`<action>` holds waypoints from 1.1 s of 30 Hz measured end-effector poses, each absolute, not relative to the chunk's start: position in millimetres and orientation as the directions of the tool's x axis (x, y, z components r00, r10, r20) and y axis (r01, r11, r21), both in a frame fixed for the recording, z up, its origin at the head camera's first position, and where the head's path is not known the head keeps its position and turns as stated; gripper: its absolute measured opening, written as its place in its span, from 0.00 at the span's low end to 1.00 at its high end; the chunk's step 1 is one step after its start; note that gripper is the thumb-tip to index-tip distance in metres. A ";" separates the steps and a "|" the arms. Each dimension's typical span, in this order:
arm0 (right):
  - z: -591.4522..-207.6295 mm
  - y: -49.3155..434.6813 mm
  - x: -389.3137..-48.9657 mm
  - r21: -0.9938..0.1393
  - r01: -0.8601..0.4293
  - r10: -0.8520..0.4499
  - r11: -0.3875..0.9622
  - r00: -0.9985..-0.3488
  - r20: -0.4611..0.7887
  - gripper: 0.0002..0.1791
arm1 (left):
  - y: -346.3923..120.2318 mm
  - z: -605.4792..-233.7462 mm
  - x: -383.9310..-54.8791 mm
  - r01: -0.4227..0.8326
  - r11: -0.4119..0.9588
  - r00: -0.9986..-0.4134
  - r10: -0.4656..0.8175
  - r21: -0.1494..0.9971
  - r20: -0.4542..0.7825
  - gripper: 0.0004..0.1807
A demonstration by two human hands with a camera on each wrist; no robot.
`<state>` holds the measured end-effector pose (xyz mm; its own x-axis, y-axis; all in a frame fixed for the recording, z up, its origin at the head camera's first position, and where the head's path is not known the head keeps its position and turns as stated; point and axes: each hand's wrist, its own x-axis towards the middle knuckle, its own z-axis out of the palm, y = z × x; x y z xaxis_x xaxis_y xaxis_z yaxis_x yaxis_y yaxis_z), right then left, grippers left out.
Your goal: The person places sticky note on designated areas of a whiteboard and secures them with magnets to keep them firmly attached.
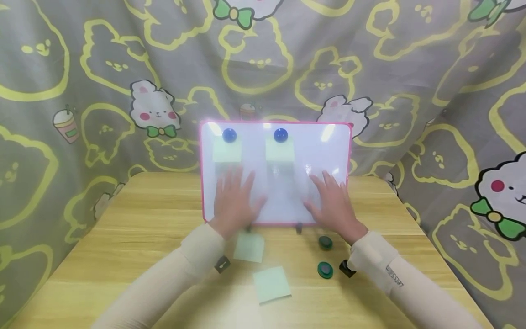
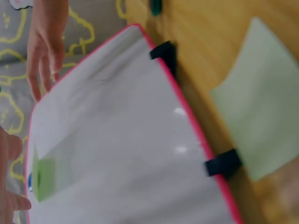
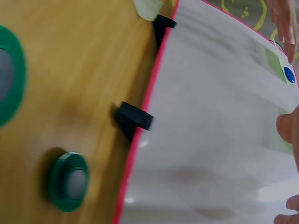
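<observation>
A white magnetic board (image 1: 283,201) with a pink frame stands upright on the table. Two pale green sticky notes (image 1: 228,153) hang side by side on its upper part, each under a round blue magnet (image 1: 281,135). My left hand (image 1: 234,201) is in front of the board's left part, fingers spread below the left note and nothing in its grasp. Holding nothing, my right hand (image 1: 334,205) has its fingers spread by the board's right side. In the right wrist view, parts of the right hand's fingers (image 3: 287,127) show at the edge.
Small black feet (image 3: 133,116) support the board's lower edge. On the wooden table (image 1: 152,219) lie a loose sticky note (image 1: 249,247), another note or pad (image 1: 272,284) nearer me, and two green round magnets (image 1: 325,269) at right. A patterned curtain (image 1: 263,68) hangs behind.
</observation>
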<state>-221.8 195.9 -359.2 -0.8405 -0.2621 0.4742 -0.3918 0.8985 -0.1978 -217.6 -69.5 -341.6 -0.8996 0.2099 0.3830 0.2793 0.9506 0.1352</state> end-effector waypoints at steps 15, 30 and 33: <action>-397.4 214.2 -190.6 -0.068 -0.441 -0.367 0.895 -0.814 0.449 0.40 | -93.0 -384.7 -199.0 0.329 0.934 -0.899 0.264 0.141 0.348 0.36; -423.0 232.2 -168.3 -0.310 -0.544 -0.534 0.780 -0.836 0.124 0.38 | -102.5 -418.4 -194.9 0.402 0.883 -0.903 0.339 0.244 0.263 0.19; -424.2 233.9 -165.5 -0.318 -0.551 -0.542 0.772 -0.831 0.124 0.36 | -103.3 -421.5 -193.8 0.413 0.868 -0.903 0.351 0.276 0.248 0.18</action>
